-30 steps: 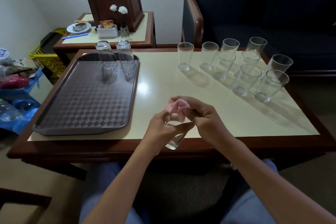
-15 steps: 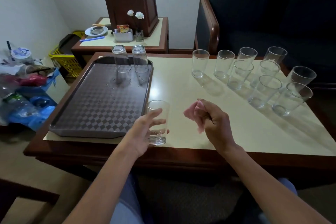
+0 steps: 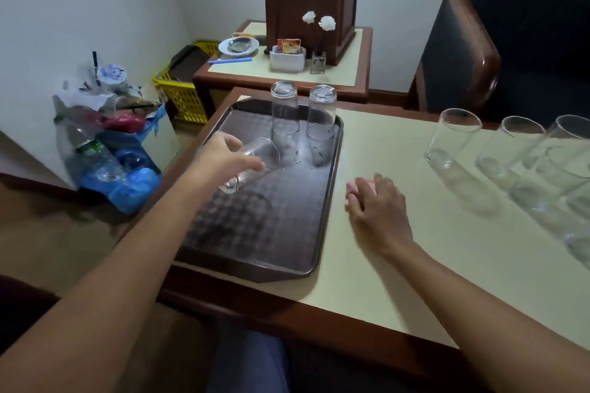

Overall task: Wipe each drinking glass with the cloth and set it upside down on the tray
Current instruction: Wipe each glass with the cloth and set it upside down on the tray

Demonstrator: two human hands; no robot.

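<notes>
My left hand (image 3: 223, 155) grips a clear drinking glass (image 3: 255, 163) and holds it tilted on its side above the dark checkered tray (image 3: 271, 233). Two glasses stand upside down at the tray's far end, one on the left (image 3: 284, 112) and one on the right (image 3: 321, 115). To the right of the tray my right hand (image 3: 380, 207) rests on the cream tabletop (image 3: 383, 281) and holds the pink cloth (image 3: 357, 188), which is mostly hidden under the fingers. Several upright glasses (image 3: 453, 137) stand at the right.
A side table (image 3: 287, 73) behind holds a dish, a white holder and a small vase with white flowers. A yellow basket (image 3: 182, 96) and a bin of plastic bottles and bags (image 3: 108, 150) sit on the floor at the left. A dark armchair (image 3: 510, 25) stands behind the table.
My left hand carried the glass from the table's front edge over the tray and tipped it sideways. My right hand came down onto the tabletop with the cloth. My view swung left.
</notes>
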